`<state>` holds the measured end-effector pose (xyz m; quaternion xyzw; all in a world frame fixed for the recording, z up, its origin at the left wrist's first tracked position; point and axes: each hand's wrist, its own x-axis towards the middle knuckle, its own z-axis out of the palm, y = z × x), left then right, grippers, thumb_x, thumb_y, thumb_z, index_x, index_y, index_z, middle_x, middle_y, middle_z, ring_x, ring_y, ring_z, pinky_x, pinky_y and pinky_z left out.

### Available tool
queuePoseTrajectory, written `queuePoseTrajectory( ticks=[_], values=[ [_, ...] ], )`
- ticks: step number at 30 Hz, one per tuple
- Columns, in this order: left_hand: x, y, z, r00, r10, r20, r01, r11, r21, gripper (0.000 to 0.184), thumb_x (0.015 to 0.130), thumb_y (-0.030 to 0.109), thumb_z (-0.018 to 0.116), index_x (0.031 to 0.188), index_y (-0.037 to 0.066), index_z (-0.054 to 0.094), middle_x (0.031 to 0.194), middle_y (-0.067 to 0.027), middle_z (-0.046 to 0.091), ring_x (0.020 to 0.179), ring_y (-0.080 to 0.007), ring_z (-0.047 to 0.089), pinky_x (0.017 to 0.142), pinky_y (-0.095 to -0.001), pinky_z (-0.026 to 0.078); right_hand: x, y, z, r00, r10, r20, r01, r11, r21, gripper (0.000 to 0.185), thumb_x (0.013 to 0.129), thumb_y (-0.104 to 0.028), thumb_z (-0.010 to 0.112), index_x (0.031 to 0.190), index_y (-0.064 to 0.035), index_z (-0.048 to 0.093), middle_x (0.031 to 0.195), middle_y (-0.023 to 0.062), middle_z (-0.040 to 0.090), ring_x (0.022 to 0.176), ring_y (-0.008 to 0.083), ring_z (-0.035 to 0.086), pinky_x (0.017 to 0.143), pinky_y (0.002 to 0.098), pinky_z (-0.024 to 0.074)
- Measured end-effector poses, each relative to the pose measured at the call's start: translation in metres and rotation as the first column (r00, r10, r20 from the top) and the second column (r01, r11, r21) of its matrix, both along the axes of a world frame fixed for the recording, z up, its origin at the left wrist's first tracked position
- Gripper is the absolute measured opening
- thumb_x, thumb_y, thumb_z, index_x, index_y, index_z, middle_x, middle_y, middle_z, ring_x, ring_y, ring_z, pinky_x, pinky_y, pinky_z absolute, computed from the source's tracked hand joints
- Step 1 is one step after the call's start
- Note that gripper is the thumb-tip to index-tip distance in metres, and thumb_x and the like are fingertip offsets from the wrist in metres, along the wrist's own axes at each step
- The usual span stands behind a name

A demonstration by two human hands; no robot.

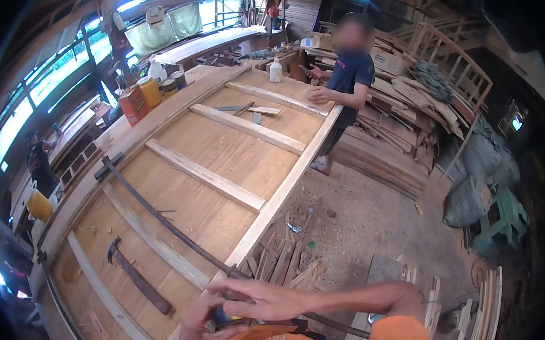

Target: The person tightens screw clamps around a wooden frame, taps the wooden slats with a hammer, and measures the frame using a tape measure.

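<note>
Right hand above left hand, both grips loosely curled; can't tell which has the small thing between them (half hidden). Clamp across frame; hammer between slats.

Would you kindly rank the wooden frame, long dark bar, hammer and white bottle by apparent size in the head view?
Largest to smallest:
1. Wooden frame
2. Long dark bar
3. Hammer
4. White bottle
The white bottle stands farther from the camera, which makes it look smaller.
</note>
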<state>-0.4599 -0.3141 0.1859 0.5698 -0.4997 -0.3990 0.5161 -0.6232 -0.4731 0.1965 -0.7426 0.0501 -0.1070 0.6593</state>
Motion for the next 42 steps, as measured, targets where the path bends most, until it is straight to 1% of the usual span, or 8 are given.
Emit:
queuePoseTrajectory(
  ticks=[10,18,25,28,33,34,40,42],
  values=[
    [0.002,0.008,0.015,0.982,-0.176,0.062,0.178,0.984,-0.023,0.061,0.071,0.019,0.099,0.122,0.0,0.071,0.097,-0.0071,0.071,0.088,-0.0161,0.068,0.079,-0.0288,0.052,-0.072,0.009,-0.016,0.936,0.287,-0.207,-0.184,0.894,0.408,0.06,0.114,-0.046,0.041,0.149,0.0006,0.056,0.122,0.008,0.071,0.089,0.0118,0.064,0.087,0.0298,0.0525],
    [0.035,0.032,-0.007,0.917,0.293,-0.27,-0.362,0.897,-0.254,0.071,0.089,0.04,0.084,0.137,-0.001,0.053,0.101,-0.0057,0.067,0.086,-0.0119,0.067,0.074,-0.024,0.055,-0.101,0.017,0.028,0.873,0.419,-0.25,-0.316,0.876,0.364,0.046,0.109,-0.02,0.064,0.152,-0.0068,0.058,0.117,0.0047,0.073,0.078,0.0061,0.058,0.072,0.0232,0.0495],
    [0.014,0.038,-0.005,0.839,0.17,-0.516,-0.3,0.937,-0.178,0.068,0.095,0.038,0.079,0.141,-0.001,0.048,0.105,-0.0111,0.069,0.088,-0.0142,0.069,0.071,-0.0267,0.057,-0.124,0.031,0.011,0.978,-0.117,-0.173,0.143,0.979,0.147,0.06,0.105,-0.031,0.07,0.156,-0.0049,0.052,0.137,0.009,0.067,0.108,0.013,0.064,0.092,0.0306,0.0531],
    [-0.02,0.014,-0.015,0.984,0.055,-0.168,-0.094,0.967,-0.237,0.068,0.088,0.033,0.088,0.137,-0.001,0.055,0.115,-0.0127,0.07,0.103,-0.0202,0.07,0.086,-0.0333,0.058,-0.112,0.04,0.002,0.927,-0.348,0.14,0.266,0.872,0.41,0.079,0.107,-0.046,0.06,0.164,0.0016,0.032,0.167,0.015,0.036,0.15,0.0262,0.039,0.121,0.04,0.0327],
    [-0.074,-0.016,0.014,0.971,-0.238,-0.029,0.238,0.971,-0.025,0.071,0.075,0.015,0.098,0.134,-0.001,0.063,0.12,-0.0134,0.073,0.11,-0.0222,0.072,0.092,-0.036,0.058,-0.098,0.06,-0.007,0.925,-0.363,0.114,0.218,0.752,0.623,0.093,0.105,-0.07,0.044,0.163,0.0026,0.033,0.166,0.0177,0.037,0.151,0.0255,0.039,0.122,0.0386,0.0305],
    [-0.075,-0.02,0.016,0.932,-0.226,0.284,0.264,0.959,-0.103,0.069,0.073,0.016,0.099,0.132,0.0,0.066,0.116,-0.0125,0.075,0.104,-0.0208,0.074,0.087,-0.0336,0.059,-0.099,0.061,-0.021,0.962,-0.259,0.091,0.118,0.691,0.713,0.101,0.101,-0.075,0.047,0.164,0.0027,0.031,0.166,0.0192,0.036,0.148,0.0267,0.042,0.122,0.0403,0.0324],
    [-0.072,-0.02,0.023,0.964,-0.203,0.173,0.22,0.972,-0.083,0.06,0.073,0.017,0.098,0.126,0.005,0.072,0.116,-0.0141,0.075,0.099,-0.0202,0.072,0.073,-0.0287,0.056,-0.104,0.058,-0.011,0.975,-0.212,0.059,0.139,0.802,0.581,0.105,0.099,-0.08,0.046,0.161,0.004,0.034,0.155,0.0193,0.049,0.137,0.0247,0.053,0.115,0.0364,0.0402],
    [-0.071,-0.019,0.025,0.967,-0.181,0.18,0.209,0.967,-0.149,0.061,0.073,0.018,0.098,0.128,0.007,0.073,0.115,-0.0134,0.075,0.098,-0.0195,0.071,0.072,-0.0281,0.055,-0.106,0.061,-0.019,0.983,-0.18,0.015,0.143,0.826,0.545,0.088,0.104,-0.074,0.043,0.152,0.0002,0.046,0.117,0.0111,0.059,0.103,0.0163,0.062,0.082,0.0308,0.0514]
  ],
)
